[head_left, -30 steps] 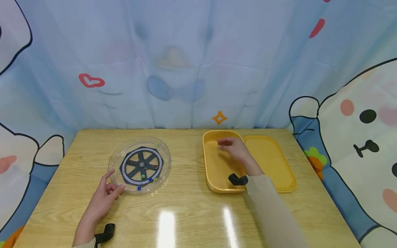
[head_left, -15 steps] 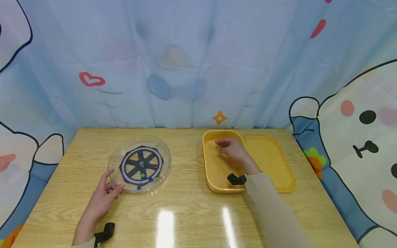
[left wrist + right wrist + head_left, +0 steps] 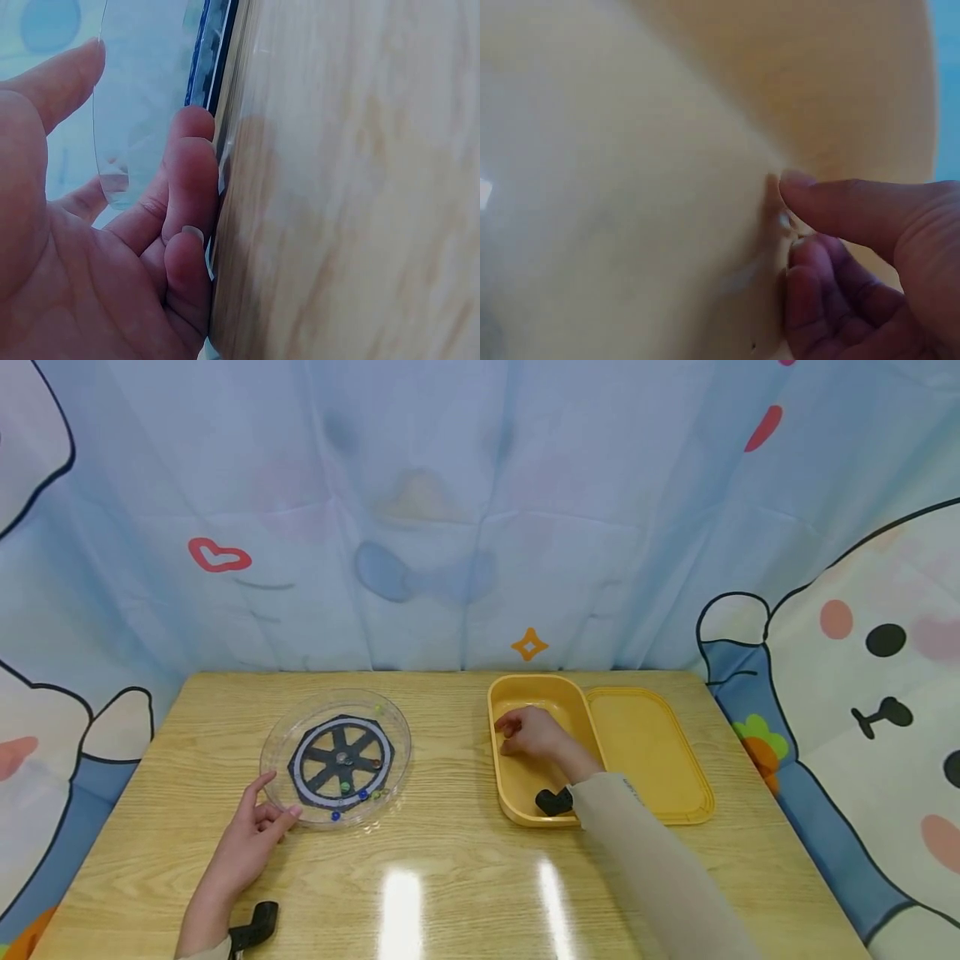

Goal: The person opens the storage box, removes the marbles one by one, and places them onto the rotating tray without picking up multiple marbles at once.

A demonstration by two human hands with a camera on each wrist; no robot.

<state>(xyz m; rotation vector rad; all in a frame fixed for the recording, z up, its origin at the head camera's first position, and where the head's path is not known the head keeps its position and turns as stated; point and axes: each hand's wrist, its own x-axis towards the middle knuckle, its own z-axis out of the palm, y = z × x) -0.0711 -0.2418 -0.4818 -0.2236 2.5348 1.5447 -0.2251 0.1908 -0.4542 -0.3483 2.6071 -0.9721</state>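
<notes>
On the left of the table sits a clear round dish (image 3: 397, 727) with several small coloured marbles, among them a blue marble (image 3: 335, 816) and a green marble (image 3: 345, 787). My left hand (image 3: 250, 842) holds its near-left edge; in the left wrist view, the dish wall (image 3: 139, 112) stands between thumb and fingers. My right hand (image 3: 536, 732) is down inside the yellow box (image 3: 525, 797), near its left wall. In the right wrist view, thumb and fingertips pinch a small clear, shiny marble (image 3: 785, 220), mostly hidden by the fingers.
A dark spoked wheel shape with a white ring (image 3: 342, 760) shows within the dish outline; whether inside or beneath, I cannot tell. Right of the box lies a flat yellow lid (image 3: 652, 760). A patterned blue curtain (image 3: 420, 527) hangs behind the wooden table (image 3: 450, 860).
My right hand has moved left and slightly nearer inside the yellow box, toward its left wall. The left hand and the dish have stayed put.
</notes>
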